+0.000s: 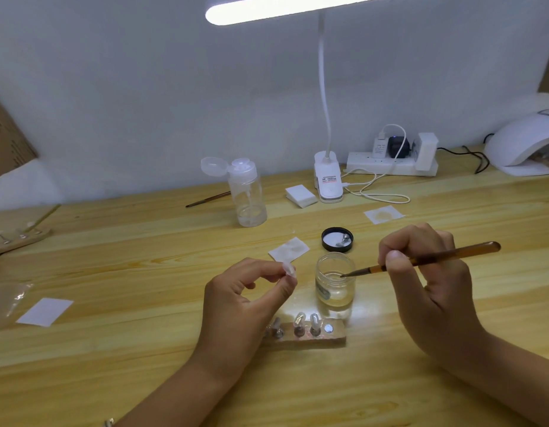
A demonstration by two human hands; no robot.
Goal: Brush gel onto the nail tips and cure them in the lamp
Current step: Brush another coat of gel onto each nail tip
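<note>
Wooden table (pixel 113 349): right hand (pixel 427 278) holds brush (pixel 436 255) at jar (pixel 335 291) rim.

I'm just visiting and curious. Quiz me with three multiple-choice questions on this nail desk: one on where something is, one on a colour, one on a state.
1. Where is the tip of the brush? A in the mouth of the glass jar; B on a plate; C in a drawer.
2. What colour is the jar's lid? A red; B black; C green.
3. The flip cap of the pump bottle is: A missing; B closed; C open.

Answers: 1 A, the bristles dip past the jar's rim. 2 B, the lid's black ring lies behind the jar. 3 C, the cap hangs hinged back beside the bottle's top.
</note>
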